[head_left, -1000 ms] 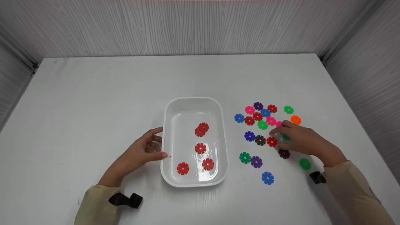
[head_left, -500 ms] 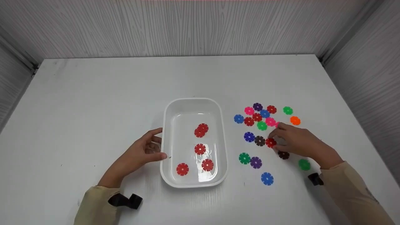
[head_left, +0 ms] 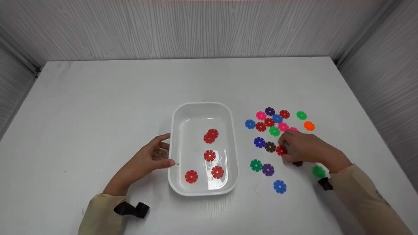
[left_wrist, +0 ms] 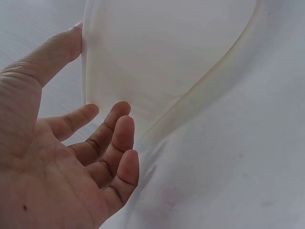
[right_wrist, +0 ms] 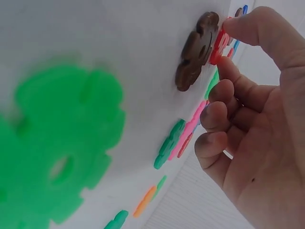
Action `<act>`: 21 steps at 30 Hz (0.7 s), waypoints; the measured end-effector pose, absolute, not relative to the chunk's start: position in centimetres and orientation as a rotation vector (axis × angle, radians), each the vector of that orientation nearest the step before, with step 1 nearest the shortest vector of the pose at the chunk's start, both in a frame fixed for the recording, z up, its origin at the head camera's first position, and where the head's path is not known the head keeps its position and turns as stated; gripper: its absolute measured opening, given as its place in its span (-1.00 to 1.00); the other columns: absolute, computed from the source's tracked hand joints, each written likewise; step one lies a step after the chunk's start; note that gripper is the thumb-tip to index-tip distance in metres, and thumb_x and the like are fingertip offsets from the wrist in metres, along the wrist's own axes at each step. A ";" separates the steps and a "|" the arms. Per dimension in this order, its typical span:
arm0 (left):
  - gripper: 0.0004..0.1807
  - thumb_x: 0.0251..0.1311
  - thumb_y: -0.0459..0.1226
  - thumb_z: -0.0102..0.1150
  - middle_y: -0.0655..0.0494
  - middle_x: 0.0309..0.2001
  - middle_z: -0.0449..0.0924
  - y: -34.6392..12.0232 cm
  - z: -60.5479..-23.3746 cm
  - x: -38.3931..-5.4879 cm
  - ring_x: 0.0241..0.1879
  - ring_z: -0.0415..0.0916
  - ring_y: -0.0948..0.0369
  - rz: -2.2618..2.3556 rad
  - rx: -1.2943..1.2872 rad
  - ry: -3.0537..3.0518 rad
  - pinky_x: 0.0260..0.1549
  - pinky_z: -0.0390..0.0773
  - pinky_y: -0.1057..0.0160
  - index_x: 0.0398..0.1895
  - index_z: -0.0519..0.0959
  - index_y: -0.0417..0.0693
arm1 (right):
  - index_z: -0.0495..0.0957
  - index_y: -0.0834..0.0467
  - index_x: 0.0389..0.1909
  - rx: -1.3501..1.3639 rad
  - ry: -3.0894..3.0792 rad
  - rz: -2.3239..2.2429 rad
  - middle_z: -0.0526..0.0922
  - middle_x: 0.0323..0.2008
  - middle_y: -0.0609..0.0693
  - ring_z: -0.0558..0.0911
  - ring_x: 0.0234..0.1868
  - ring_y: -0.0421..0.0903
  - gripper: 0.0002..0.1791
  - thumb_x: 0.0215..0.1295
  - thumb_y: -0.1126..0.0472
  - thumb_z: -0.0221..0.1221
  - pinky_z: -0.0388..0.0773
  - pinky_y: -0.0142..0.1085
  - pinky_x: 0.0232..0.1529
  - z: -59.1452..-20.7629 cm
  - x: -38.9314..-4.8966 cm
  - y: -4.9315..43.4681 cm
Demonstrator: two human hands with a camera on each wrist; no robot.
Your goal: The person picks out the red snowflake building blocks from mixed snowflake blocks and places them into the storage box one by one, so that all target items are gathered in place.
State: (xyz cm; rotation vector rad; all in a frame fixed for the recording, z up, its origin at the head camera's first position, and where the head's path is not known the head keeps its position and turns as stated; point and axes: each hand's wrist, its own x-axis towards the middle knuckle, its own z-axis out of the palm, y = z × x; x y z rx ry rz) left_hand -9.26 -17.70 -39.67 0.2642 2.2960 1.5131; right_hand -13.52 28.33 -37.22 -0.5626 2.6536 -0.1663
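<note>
A white rectangular tray (head_left: 203, 103) stands mid-table with several red flower-shaped plastic discs (head_left: 191, 176) lying in it. My left hand (head_left: 138, 163) rests at its left side, thumb on the rim and the other fingers loosely bent by the outer wall (left_wrist: 157, 57). To the right of the tray, my right hand (head_left: 307, 148) pinches a red disc (head_left: 281, 150) by its edges between thumb and index finger. In the right wrist view that red disc (right_wrist: 219, 44) stands beside a dark brown disc (right_wrist: 196, 55). Another brown disc (head_left: 270, 147) lies at the red one's left.
Several discs in blue (head_left: 250, 124), pink (head_left: 261, 115), red (head_left: 284, 114), green (head_left: 274, 131) and orange (head_left: 309, 126) lie behind the right hand. Nearer the front are green (head_left: 256, 165), purple (head_left: 268, 169) and blue discs (head_left: 280, 186). A panelled wall (head_left: 196, 29) borders the table's back.
My right hand has moved slightly left, its thumb and index finger drawing together on the red disc. That disc and its brown and blue neighbours have slid a little left. The left hand stays put.
</note>
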 end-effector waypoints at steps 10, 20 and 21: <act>-0.16 0.08 -0.18 0.36 -0.06 0.05 0.48 -17.7 -39.6 -9.4 -0.10 0.47 0.13 1.511 0.280 2.309 -0.07 0.50 0.26 0.43 0.19 0.03 | 0.43 0.15 0.00 -0.509 2.658 -0.202 0.52 -0.19 -0.01 0.50 -0.18 -0.11 -0.47 0.02 0.08 0.35 0.60 -0.19 -0.25 -37.1 -13.4 28.9; -0.13 0.07 -0.18 0.37 -0.09 0.06 0.47 -17.8 -39.3 -9.1 -0.11 0.45 0.15 1.522 0.282 2.290 -0.08 0.47 0.28 0.44 0.17 -0.02 | 0.45 0.12 -0.02 -0.411 2.639 -0.266 0.55 -0.30 -0.02 0.50 -0.40 -0.15 -0.56 0.05 0.19 0.32 0.52 -0.35 -0.46 -37.3 -13.3 28.2; -0.14 0.07 -0.18 0.37 -0.10 0.06 0.47 -17.8 -39.3 -9.1 -0.12 0.44 0.14 1.527 0.282 2.286 -0.08 0.47 0.28 0.44 0.17 -0.03 | 0.44 0.12 -0.02 -0.420 2.640 -0.274 0.55 -0.30 -0.02 0.50 -0.40 -0.15 -0.56 0.06 0.19 0.32 0.52 -0.35 -0.45 -37.3 -13.2 28.1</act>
